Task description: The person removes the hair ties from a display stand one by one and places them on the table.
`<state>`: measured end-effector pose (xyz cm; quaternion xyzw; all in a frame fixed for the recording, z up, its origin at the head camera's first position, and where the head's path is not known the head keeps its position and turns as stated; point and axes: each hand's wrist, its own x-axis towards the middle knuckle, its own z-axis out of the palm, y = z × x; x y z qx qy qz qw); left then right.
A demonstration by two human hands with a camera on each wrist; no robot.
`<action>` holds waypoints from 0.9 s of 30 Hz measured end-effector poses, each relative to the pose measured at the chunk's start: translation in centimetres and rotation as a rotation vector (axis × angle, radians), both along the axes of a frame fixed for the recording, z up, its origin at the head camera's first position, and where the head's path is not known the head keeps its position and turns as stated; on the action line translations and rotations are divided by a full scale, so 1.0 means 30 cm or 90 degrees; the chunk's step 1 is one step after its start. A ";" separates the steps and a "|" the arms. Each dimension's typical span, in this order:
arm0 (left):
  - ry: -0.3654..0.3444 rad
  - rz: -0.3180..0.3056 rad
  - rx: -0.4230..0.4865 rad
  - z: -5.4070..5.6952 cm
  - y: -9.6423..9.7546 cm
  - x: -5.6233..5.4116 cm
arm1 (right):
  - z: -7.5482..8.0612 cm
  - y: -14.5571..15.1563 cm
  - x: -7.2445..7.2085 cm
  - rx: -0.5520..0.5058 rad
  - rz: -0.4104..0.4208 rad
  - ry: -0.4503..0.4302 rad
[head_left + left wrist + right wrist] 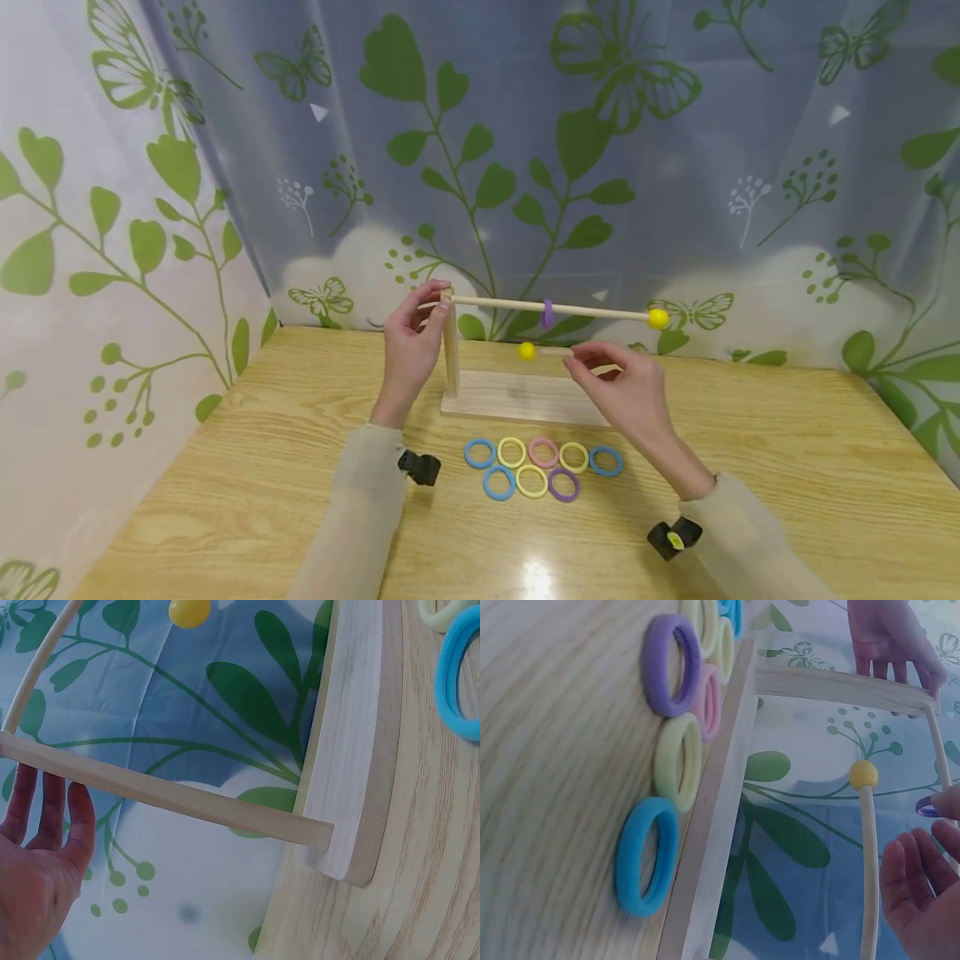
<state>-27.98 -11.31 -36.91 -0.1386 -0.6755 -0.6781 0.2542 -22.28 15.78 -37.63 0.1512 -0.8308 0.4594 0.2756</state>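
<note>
With my left hand (412, 337) I grip the top of the upright post (452, 358) of a wooden stand, thumb in front and fingers behind. From there a rod (607, 312) runs right to a yellow ball (657, 319). A purple ring (547, 315), like a soft hair tie, hangs midway along it. Below is a second rod (868, 862) tipped with a yellow ball (527, 351). My right hand (630, 392) hovers by this rod, fingers loosely bent; its right part is hidden behind the hand. In the right wrist view a fingertip overlaps the purple ring.
On the wooden table (247, 467), several loose rings lie in two rows before the stand's base (517, 396): blue (480, 453), yellow (532, 482), pink (543, 453) and purple (564, 484). A leaf-patterned curtain (487, 208) hangs close behind the stand.
</note>
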 end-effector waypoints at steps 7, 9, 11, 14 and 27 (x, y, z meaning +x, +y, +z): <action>-0.001 -0.004 0.005 0.000 -0.003 0.005 | 0.009 -0.030 -0.016 -0.046 0.007 -0.003; -0.002 -0.005 0.006 0.000 -0.003 0.006 | 0.008 -0.037 -0.020 -0.052 0.004 -0.003; 0.000 -0.005 0.005 0.001 -0.002 0.007 | 0.010 -0.042 -0.024 -0.056 -0.001 -0.001; 0.004 -0.007 0.006 0.001 -0.001 0.005 | 0.009 -0.048 -0.031 -0.060 -0.009 0.005; 0.003 -0.008 0.006 0.001 0.000 -0.001 | 0.017 -0.107 -0.051 -0.093 -0.036 0.050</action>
